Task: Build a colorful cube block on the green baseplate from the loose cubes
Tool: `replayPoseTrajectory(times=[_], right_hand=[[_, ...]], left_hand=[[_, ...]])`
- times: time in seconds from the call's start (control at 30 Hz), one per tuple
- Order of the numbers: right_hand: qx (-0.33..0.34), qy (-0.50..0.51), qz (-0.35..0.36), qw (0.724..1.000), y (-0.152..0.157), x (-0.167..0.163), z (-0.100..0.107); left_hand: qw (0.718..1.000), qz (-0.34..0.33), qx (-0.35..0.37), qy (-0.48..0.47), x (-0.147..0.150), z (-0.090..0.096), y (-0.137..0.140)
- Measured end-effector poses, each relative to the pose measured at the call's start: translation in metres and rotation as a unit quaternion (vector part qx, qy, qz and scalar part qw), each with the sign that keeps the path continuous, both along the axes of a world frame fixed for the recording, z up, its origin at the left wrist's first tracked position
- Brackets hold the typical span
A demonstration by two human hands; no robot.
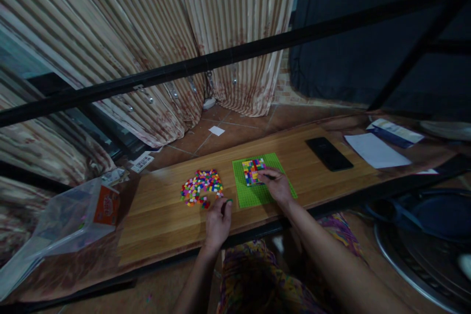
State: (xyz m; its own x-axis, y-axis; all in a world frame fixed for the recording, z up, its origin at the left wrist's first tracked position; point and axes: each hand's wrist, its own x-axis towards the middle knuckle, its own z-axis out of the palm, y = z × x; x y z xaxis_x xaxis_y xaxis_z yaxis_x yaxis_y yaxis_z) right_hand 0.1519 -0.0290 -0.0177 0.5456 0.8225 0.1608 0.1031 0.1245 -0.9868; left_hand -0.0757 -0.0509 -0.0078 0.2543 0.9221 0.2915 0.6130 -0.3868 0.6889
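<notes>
A clear plastic bag [62, 228] lies at the wooden table's [162, 225] left end, an orange box [106, 204] inside it; its label is too blurred to read. Left hand [217, 223] pinches a small green brick [228, 201] beside the loose pile of coloured bricks [201, 187]. Right hand [276, 185] presses fingertips on the brick patch [252, 170] built on the green baseplate [253, 195]. A dark phone [328, 153] and papers [376, 150] sit further right.
</notes>
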Motion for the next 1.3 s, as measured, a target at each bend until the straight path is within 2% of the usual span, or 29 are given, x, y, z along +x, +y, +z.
replayPoseTrajectory(times=[0.27,0.53,0.63,0.67,0.73,0.77,0.87,0.93,1.1,1.3], right_hand=[[0.009,-0.006,0.010,1.000,-0.003,0.000,-0.002],[-0.001,-0.025,0.022,0.999,-0.007,0.001,-0.001],[0.012,-0.120,-0.018,0.993,-0.019,-0.006,0.010],[0.022,-0.171,-0.039,0.984,-0.025,-0.010,0.015],[0.041,-0.256,-0.038,0.965,-0.037,-0.024,0.023],[0.046,-0.278,-0.004,0.959,-0.043,-0.032,0.026],[0.027,-0.285,0.156,0.945,-0.055,-0.059,0.027],[0.014,-0.270,0.210,0.939,-0.057,-0.073,0.024],[0.030,-0.252,0.253,0.934,-0.052,-0.086,0.019],[0.034,-0.253,0.261,0.931,-0.050,-0.085,0.021]], left_hand=[[1.000,0.003,0.012,-0.013,0.000,0.000,0.000],[0.999,-0.011,-0.020,-0.042,0.001,0.005,-0.002],[0.999,-0.012,-0.024,-0.047,0.000,0.004,-0.003],[0.998,-0.012,-0.025,-0.050,0.000,0.004,-0.003],[0.998,-0.013,-0.029,-0.058,0.000,0.003,-0.003],[0.997,-0.013,-0.033,-0.063,0.000,0.003,-0.003],[0.995,-0.022,-0.052,-0.086,-0.001,0.004,-0.003],[0.991,-0.038,-0.075,-0.104,-0.002,0.005,-0.003],[0.977,-0.056,-0.140,-0.152,-0.007,0.007,-0.002],[0.962,-0.060,-0.197,-0.179,-0.009,0.010,0.000]])
